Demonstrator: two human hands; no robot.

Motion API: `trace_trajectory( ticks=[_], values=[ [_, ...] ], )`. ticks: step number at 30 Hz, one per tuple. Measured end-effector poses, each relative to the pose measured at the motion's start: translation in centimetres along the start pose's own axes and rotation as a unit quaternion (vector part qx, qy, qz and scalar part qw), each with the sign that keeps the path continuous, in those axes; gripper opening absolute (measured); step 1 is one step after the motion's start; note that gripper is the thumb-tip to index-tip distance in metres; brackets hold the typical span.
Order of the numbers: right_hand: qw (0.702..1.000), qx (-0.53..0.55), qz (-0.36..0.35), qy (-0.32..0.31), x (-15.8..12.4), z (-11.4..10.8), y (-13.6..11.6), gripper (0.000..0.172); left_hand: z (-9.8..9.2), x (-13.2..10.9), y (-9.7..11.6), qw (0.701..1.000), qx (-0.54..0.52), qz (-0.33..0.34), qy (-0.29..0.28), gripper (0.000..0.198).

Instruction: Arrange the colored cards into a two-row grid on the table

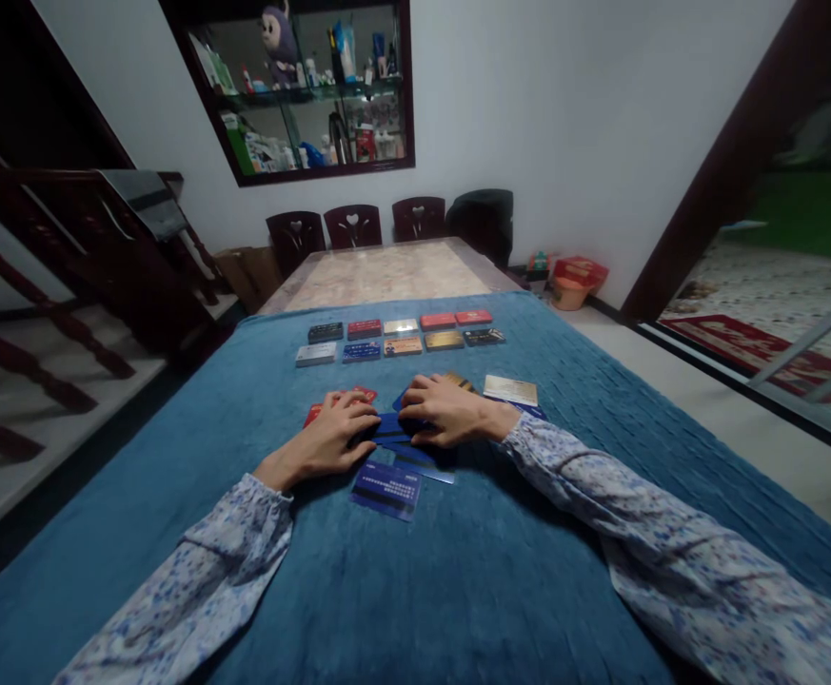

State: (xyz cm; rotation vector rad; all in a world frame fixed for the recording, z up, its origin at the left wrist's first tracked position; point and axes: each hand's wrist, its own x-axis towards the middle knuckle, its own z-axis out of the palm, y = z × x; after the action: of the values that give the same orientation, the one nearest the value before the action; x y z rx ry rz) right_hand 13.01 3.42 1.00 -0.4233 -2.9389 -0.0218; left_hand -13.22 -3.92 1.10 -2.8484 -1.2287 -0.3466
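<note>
My left hand (pixel 332 436) lies low over the cloth, fingers stretched toward the middle and thumb apart. Its fingertips reach the left end of a blue card (pixel 390 428), with red cards (pixel 316 412) partly hidden beneath and behind the hand. From the other side, my right hand (pixel 450 409) rests over the same blue cards, fingers bent and thumb spread from them. Gold cards (pixel 462 381) show behind it. Nearer me lie a purple-blue card (pixel 386 490) with a dark stripe and a light blue card (pixel 425 466). A cream-gold card (pixel 510 389) is right of my right hand.
Two rows of stacked cards, including a dark stack (pixel 325 332), a red stack (pixel 473 317) and a silver stack (pixel 316 355), stand farther back. The blue cloth (pixel 458 590) covers the near table; its marble top (pixel 401 271) shows beyond. Chairs (pixel 353 226) line the far end.
</note>
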Motion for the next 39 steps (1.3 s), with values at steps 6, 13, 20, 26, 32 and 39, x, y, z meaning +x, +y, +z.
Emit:
trace_trajectory(
  ticks=[6, 13, 20, 26, 32, 39],
  values=[
    [1.000, -0.009, -0.011, 0.006, 0.2, 0.1, -0.1, 0.028, -0.2, 0.0, 0.0, 1.000, 0.010, 0.012, -0.009, 0.027],
    [0.999, -0.010, -0.020, 0.040, 0.2, 0.3, -0.2, 0.025, -0.4, -0.2, -0.6, 0.999, -0.011, 0.027, 0.033, 0.023],
    [0.995, -0.028, 0.018, 0.089, 0.6, 0.9, 0.1, 0.030, -0.2, 0.0, -1.2, 0.996, -0.042, -0.003, 0.078, 0.025],
    [0.988, -0.037, 0.067, 0.133, 1.3, 1.5, 0.4, 0.024, 0.3, 0.2, -1.5, 0.991, -0.050, -0.010, 0.125, 0.028],
    [0.985, -0.041, 0.126, 0.109, 2.0, 1.3, 0.2, 0.027, 0.9, 0.6, -2.0, 0.987, -0.033, -0.031, 0.153, 0.027],
    [0.974, -0.041, 0.201, 0.101, 2.6, 0.9, -0.9, 0.027, 1.4, 0.9, -2.3, 0.986, -0.007, -0.069, 0.152, 0.030]
  ],
)
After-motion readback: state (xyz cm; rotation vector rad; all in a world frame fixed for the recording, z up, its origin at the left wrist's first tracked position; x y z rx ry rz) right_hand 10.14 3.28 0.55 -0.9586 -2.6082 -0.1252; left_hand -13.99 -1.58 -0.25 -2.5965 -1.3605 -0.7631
